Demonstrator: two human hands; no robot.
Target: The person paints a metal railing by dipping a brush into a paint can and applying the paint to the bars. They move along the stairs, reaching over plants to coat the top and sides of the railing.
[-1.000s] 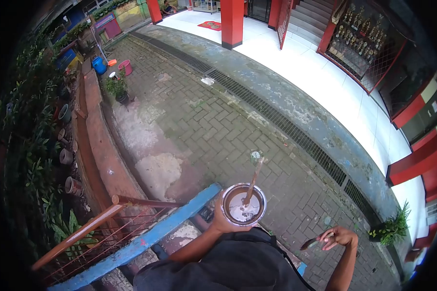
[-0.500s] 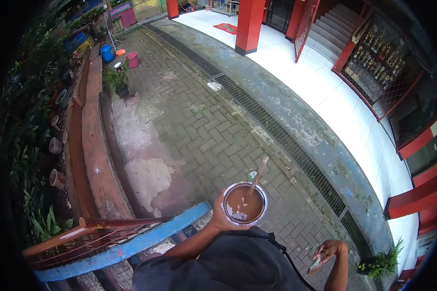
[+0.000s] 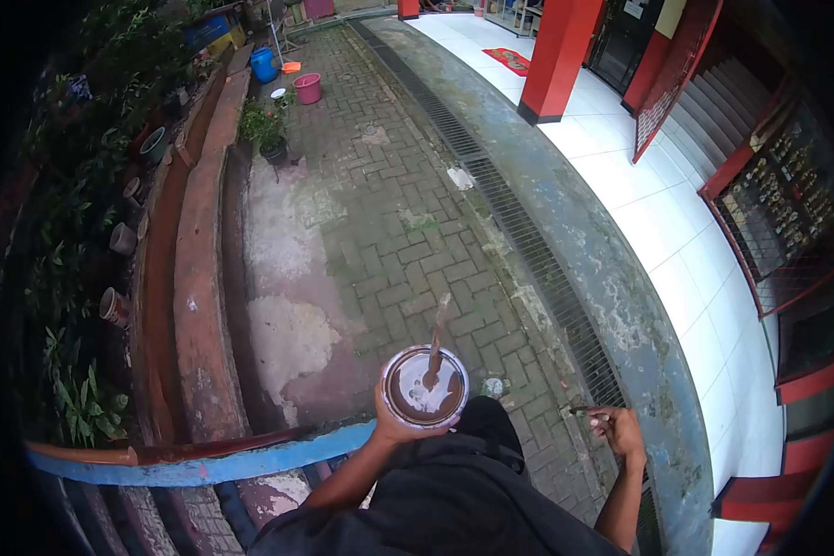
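Note:
My left hand is wrapped round the side of an open paint can, held in front of my body. Glossy brown paint fills the can's inside, with pale reflections on it. A wooden stick stands in the paint, its upper end leaning out past the rim. Out to the right, my right hand is closed with bent fingers. A small, thin, dark object sticks out from its fingertips to the left; I cannot tell its kind.
Paving bricks run ahead, with a drain grate along their right. A low reddish wall borders the left. Steps with a blue edge and a railing are at lower left. A potted plant, pink bucket and red pillar stand farther off.
The view has turned left. The paint can has shifted left in view, still in my left hand. My right hand has moved up, its thin object now pointing left. A dark trouser leg now shows.

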